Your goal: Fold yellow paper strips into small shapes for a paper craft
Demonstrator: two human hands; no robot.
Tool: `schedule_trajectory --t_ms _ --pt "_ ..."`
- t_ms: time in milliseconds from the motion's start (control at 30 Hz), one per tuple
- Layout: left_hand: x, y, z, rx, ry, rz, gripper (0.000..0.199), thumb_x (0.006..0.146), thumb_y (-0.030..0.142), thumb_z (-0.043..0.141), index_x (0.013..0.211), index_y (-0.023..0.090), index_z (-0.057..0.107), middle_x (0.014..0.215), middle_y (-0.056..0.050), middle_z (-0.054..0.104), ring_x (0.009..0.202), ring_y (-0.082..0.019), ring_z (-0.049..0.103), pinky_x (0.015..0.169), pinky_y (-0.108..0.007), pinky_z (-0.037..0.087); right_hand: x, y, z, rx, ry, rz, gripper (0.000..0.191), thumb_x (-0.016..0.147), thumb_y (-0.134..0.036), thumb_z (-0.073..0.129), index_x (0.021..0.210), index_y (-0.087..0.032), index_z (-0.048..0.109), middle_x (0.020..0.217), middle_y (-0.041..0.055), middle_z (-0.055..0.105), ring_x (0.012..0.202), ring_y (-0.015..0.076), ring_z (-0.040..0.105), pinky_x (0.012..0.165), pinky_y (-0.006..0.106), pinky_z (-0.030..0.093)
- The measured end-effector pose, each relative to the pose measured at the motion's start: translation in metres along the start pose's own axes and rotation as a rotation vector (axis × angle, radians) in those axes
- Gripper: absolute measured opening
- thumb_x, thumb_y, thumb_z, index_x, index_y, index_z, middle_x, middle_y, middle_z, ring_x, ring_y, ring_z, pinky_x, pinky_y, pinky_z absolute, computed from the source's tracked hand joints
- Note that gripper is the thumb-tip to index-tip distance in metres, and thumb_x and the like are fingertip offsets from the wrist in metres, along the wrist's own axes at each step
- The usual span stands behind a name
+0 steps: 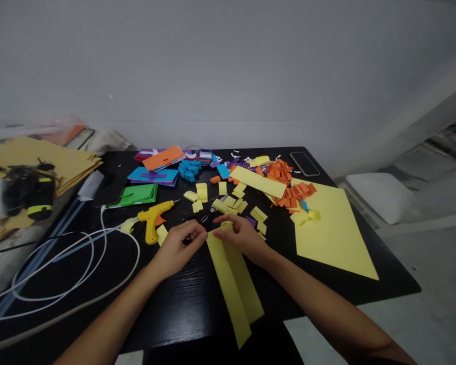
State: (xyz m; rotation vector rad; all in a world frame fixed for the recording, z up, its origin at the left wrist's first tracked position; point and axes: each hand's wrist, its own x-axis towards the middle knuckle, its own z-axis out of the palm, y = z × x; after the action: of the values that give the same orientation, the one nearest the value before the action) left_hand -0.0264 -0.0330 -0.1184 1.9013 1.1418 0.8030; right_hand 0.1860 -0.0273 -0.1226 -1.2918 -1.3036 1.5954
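A long yellow paper strip [233, 284], folded lengthwise, runs from between my hands toward the table's front edge. My right hand [241, 235] pinches its far end between thumb and fingers. Beside the strip's far left corner is my left hand [183, 246], its thumb and index fingertip pressed together; whatever they hold is too small to make out. Dark scissors [205, 218] lie partly hidden just beyond my hands. Small folded yellow pieces [230, 204] are scattered past them. A yellow glue gun [152, 219] lies left of my left hand.
Large yellow sheet [330, 233] at right, with orange pieces [279, 171] and a phone [304, 164] behind. Blue [157, 175] and green [137, 194] folded papers lie at back left. White cables [93, 253] loop across the left side of the black table [175, 304].
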Motion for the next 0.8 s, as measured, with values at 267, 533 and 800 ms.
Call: schedule_trajectory --t_ms 267,533,800 --pt "0.0019 -0.0011 -0.0008 0.006 0.033 -0.021 0.028 0.099 0.037 0.055 0.082 0.017 0.065 0.074 0.000 0.058 0.069 -0.014 0.053 0.062 -0.025 0.040 -0.0023 0.0019 0.0012 0.168 -0.064 0.113 0.041 0.063 -0.049 0.090 0.079 -0.015 0.073 0.077 0.0028 0.074 0.062 0.0149 0.065 0.059 0.026 0.051" --pt "0.0017 -0.0001 -0.0013 0.013 0.083 -0.027 0.027 0.098 0.037 0.055 0.081 0.017 0.064 0.072 0.001 0.055 0.068 -0.014 0.051 0.062 -0.025 0.039 -0.0029 0.0049 0.0013 0.117 -0.078 0.121 0.036 0.077 -0.049 0.080 0.091 -0.016 0.075 0.084 0.0032 0.076 0.067 0.0155 0.067 0.061 0.025 0.051" --pt "0.0014 -0.0016 -0.0028 -0.014 0.033 -0.131 0.028 0.096 0.038 0.054 0.077 0.018 0.060 0.067 0.003 0.051 0.065 -0.014 0.048 0.060 -0.026 0.036 -0.0015 0.0070 -0.0020 -0.083 -0.109 0.081 0.036 0.077 -0.048 0.079 0.089 -0.014 0.075 0.082 0.0035 0.073 0.066 0.0143 0.062 0.059 0.024 0.047"
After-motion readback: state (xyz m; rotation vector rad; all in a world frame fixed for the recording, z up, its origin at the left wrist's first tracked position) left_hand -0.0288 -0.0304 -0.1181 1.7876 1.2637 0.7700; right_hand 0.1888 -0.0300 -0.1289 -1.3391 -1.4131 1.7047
